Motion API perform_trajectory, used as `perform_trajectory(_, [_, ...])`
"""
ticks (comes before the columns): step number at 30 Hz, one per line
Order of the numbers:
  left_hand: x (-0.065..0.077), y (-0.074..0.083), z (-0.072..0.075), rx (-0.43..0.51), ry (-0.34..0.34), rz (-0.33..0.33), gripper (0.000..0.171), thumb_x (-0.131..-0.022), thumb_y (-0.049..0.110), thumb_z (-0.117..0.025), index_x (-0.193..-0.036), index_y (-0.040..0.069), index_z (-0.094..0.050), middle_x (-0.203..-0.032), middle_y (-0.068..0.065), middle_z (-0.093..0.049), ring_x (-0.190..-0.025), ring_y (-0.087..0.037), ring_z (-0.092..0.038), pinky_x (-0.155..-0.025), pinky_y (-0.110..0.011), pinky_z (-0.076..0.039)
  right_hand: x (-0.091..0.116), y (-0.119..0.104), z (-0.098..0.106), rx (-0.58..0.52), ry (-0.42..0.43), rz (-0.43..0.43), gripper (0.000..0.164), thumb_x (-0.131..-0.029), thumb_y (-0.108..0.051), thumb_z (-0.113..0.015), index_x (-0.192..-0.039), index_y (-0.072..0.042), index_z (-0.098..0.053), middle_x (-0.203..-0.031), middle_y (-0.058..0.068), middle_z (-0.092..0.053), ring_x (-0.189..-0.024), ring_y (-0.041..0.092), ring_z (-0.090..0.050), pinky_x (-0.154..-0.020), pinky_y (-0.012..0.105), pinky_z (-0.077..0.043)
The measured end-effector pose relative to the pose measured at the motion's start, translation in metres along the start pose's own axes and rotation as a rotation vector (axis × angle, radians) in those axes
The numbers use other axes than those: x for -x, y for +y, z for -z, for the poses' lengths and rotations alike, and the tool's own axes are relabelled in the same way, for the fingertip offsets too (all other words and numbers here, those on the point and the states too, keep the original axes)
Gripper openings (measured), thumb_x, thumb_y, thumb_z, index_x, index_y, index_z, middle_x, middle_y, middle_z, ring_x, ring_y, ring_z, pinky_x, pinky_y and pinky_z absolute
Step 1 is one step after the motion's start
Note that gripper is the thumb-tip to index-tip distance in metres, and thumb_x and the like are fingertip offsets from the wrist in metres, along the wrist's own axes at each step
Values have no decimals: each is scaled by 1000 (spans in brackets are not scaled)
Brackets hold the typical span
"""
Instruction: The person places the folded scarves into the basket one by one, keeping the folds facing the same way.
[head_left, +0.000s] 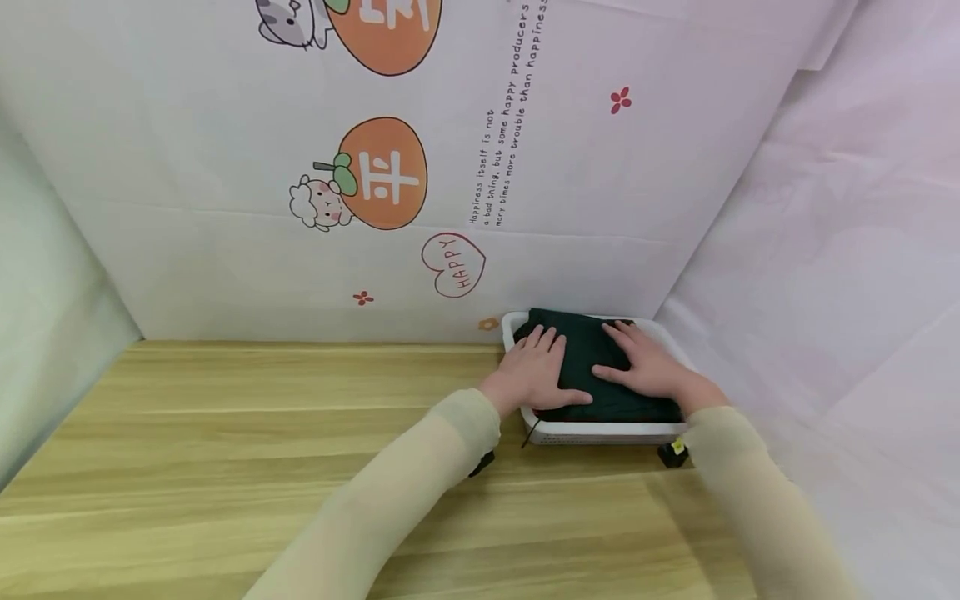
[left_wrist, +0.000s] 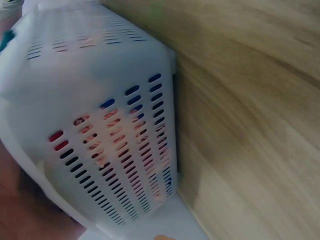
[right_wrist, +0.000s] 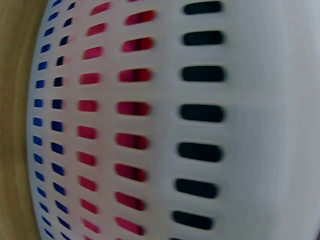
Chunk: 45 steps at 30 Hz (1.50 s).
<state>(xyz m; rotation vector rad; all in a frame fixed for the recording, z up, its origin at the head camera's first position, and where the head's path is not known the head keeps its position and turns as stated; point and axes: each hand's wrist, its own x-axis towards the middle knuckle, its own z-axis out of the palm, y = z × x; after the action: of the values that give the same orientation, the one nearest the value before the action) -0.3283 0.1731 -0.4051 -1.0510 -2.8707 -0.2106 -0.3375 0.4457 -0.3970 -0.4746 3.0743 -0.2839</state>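
A white plastic basket [head_left: 609, 430] with slotted walls stands at the far right of the table, against the back wall. Dark green folded cloth [head_left: 583, 354] lies on top inside it. My left hand [head_left: 534, 371] rests on the left part of the cloth, fingers spread and thumb pointing right. On the right part lies my right hand [head_left: 647, 364], its fingers also straight. Through the slots of the basket wall [left_wrist: 70, 112] in the left wrist view, red, pink and blue fabric shows. The right wrist view has the basket wall [right_wrist: 260, 125] very close, with blue, red and dark layers behind it.
The wooden table [head_left: 225, 450] stretches out to the left of the basket. A printed white sheet [head_left: 225, 258] hangs behind, and a white sheet [head_left: 840, 333] hangs at the right. A black object with a yellow mark [head_left: 672, 454] is by my right wrist.
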Motion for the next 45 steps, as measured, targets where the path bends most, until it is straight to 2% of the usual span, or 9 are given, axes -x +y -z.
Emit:
perform_trajectory(5, [1,1,-5,-28,-49,14,111,-84,91,-35,-166,19,-12,-167,-15,-22,-154,-32,-22,-122,-46,-25,-1,-1,-9,30,-6,-8,101,-92,-73,-56,-166,-18,-13,-168,24,-8,-151,53,-10,-115,71,-15])
perform_trajectory(12, [-2,5,-12,-80,-109,41,116,-79,95,-36,-165,20,-15,-165,-18,-29,-153,-30,-27,-123,-46,-21,-4,-2,-18,89,-40,12,106,-87,-77,-58,-166,-19,-15,-167,27,-11,-147,60,-14,-112,76,-15])
perform_trajectory(19, [-2,9,-14,-140,-138,67,119,-76,96,-41,-165,20,-18,-162,-16,-34,-150,-29,-32,-122,-47,-22,-4,-1,-26,39,-96,28,109,-86,-71,-66,-165,-16,-15,-166,31,-7,-147,61,-5,-114,75,-9])
perform_trajectory(26, [-3,11,-13,-185,-164,68,116,-78,93,-44,-165,20,-19,-161,-15,-37,-148,-28,-36,-119,-47,-27,-4,-3,-32,20,-84,37,111,-84,-70,-69,-165,-15,-17,-165,32,-9,-147,61,-6,-114,75,-8])
perform_trajectory(38, [1,20,-7,-275,-238,88,110,-83,90,-41,-165,20,-17,-162,-13,-37,-148,-26,-36,-116,-42,-31,-4,-5,-35,19,-98,24,113,-82,-72,-70,-165,-16,-16,-166,30,-8,-147,61,-6,-113,77,-7])
perform_trajectory(45, [0,21,-11,-298,-255,86,109,-84,91,-36,-165,20,-19,-162,-13,-36,-149,-26,-35,-117,-42,-31,-3,-6,-36,5,-92,35,114,-81,-71,-71,-165,-17,-16,-166,31,-8,-146,63,-5,-111,78,-5])
